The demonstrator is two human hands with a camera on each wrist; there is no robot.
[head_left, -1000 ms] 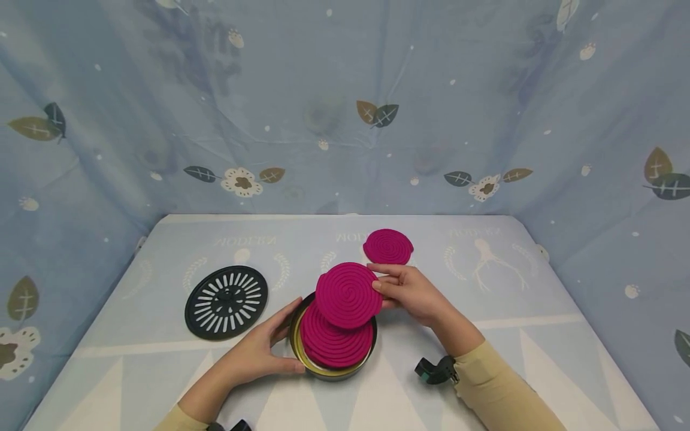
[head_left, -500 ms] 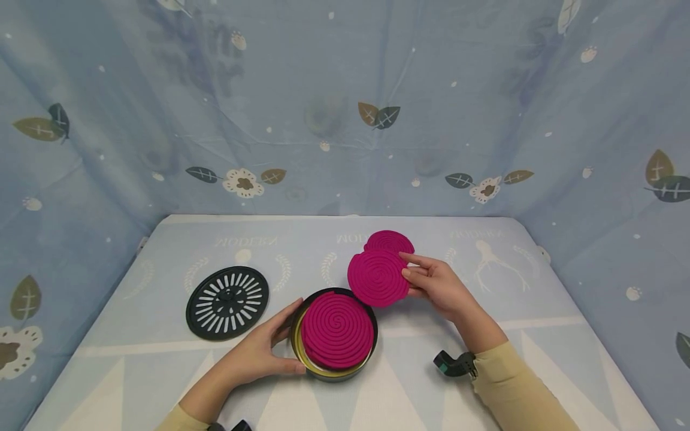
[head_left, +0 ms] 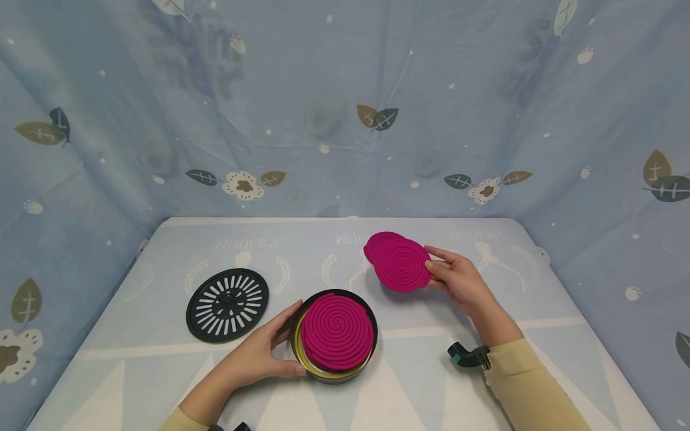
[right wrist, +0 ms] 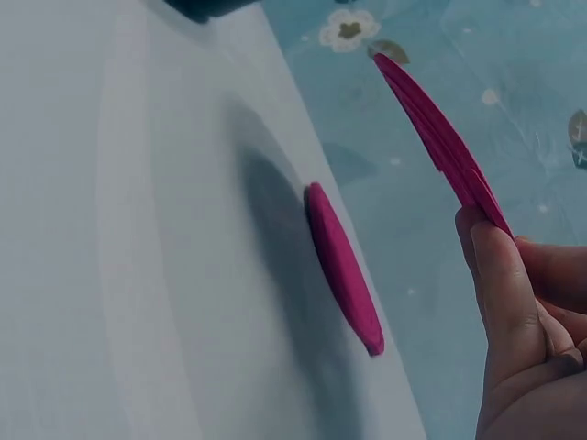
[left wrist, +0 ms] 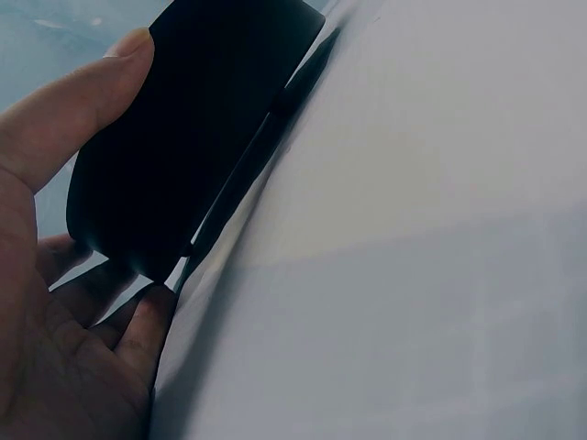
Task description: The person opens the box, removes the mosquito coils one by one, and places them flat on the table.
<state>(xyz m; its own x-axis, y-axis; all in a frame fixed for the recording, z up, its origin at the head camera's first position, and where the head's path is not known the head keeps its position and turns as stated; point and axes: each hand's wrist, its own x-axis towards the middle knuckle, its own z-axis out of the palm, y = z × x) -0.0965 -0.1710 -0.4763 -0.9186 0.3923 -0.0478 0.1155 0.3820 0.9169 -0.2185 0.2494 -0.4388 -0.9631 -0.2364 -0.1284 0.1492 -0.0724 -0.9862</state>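
A round dark tin (head_left: pixel 335 378) with a yellowish inner wall stands on the table, and pink mosquito coils (head_left: pixel 336 330) fill it. My left hand (head_left: pixel 260 354) holds the tin's left side, thumb at the near edge and fingers behind; the left wrist view shows the tin's dark wall (left wrist: pixel 183 137) between them. Out to the right, my right hand (head_left: pixel 459 280) pinches the edge of another pink mosquito coil (head_left: pixel 402 267). That coil is raised off the table and partly covers a further mosquito coil (head_left: pixel 376 244), seen lying on the table in the right wrist view.
A black slotted round lid (head_left: pixel 227 305) lies on the table left of the tin. Patterned blue cloth (head_left: pixel 345 120) hangs behind the table (head_left: pixel 302 239) and at its sides.
My right hand has carried the mosquito coil from over the tin to the right and back, near the coil on the table. My left hand has stayed at the tin.
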